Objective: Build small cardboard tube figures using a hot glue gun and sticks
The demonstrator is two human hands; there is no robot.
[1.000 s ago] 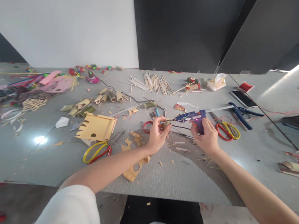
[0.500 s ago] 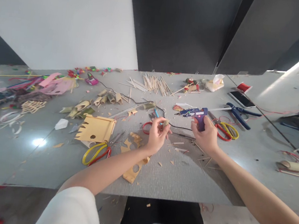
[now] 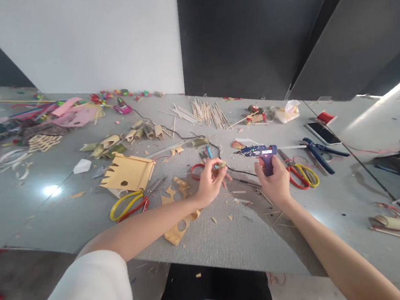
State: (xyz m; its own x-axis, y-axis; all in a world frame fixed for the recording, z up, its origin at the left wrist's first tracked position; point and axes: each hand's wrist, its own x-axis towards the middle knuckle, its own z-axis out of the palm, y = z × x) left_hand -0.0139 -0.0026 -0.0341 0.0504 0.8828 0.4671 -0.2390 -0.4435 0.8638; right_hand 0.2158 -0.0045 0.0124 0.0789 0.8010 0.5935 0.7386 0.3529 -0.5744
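My right hand (image 3: 275,178) grips a dark blue hot glue gun (image 3: 257,151), its nozzle pointing left and a white glue stick (image 3: 292,146) poking out of the back. Between the fingertips of my left hand (image 3: 213,180) is a small greenish bamboo piece (image 3: 222,164), held just below and left of the nozzle and apart from it. Red-handled scissors (image 3: 196,171) lie partly hidden behind that hand. A black cord (image 3: 239,170) runs behind both hands. Below my left forearm lies a cut tan sheet with round holes (image 3: 176,234).
Yellow-and-red scissors (image 3: 126,206) and a notched tan panel (image 3: 125,173) lie to the left. Bamboo pieces (image 3: 109,142) and thin sticks (image 3: 209,113) sit farther back. At right are blue pliers (image 3: 320,154), a phone (image 3: 323,133) and more scissors (image 3: 305,175). Scraps dot the grey table.
The bamboo piece in my left fingertips has turned slightly. The right hand with the glue gun has hardly moved.
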